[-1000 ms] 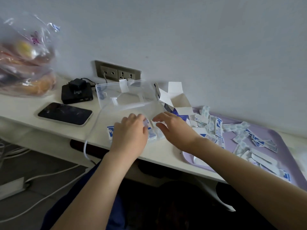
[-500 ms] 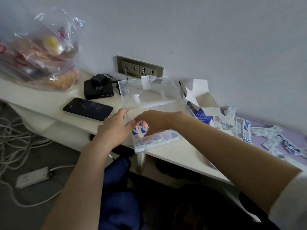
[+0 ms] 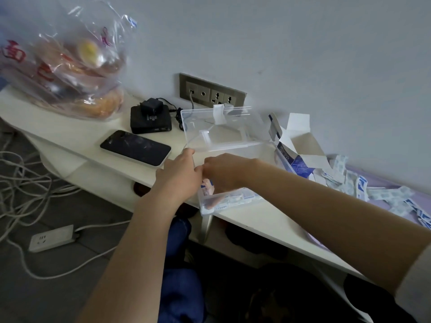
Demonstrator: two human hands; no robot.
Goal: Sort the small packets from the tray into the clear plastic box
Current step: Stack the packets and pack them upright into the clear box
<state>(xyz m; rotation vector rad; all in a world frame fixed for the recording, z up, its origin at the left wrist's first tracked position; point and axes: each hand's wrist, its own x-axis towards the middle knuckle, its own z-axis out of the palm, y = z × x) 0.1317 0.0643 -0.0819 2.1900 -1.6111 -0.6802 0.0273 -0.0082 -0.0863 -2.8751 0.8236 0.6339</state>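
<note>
Head view: the small packets (image 3: 229,198) already sorted lie in a row inside the clear plastic box (image 3: 263,159), packed against its front wall, probably so that each new one has a neighbour to lean on. The box sits at the front edge of the worktop (image 3: 256,217), close to the person for easy reach. Its lid (image 3: 221,127) is thrown back toward the wall, leaving the whole opening free.

The right hand (image 3: 224,171) reaches down into the box's front left corner, fingers curled over a blue-printed packet at the end of the row, apparently seating it there. The left hand (image 3: 179,177) lies against the box's left end with the thumb at the rim, most likely to stop the light box sliding. Its fingers are hidden, so I cannot tell whether they grip the wall.

Toward the right end of the worktop, the purple tray (image 3: 396,183) holds many loose packets (image 3: 349,183), so much sorting remains. An opened carton (image 3: 300,155) stands between box and tray. Left of the box lie a phone (image 3: 135,148) and, nearer the back edge, a black device (image 3: 150,121) below the wall socket (image 3: 211,94). A food bag (image 3: 70,64) occupies the left end.
</note>
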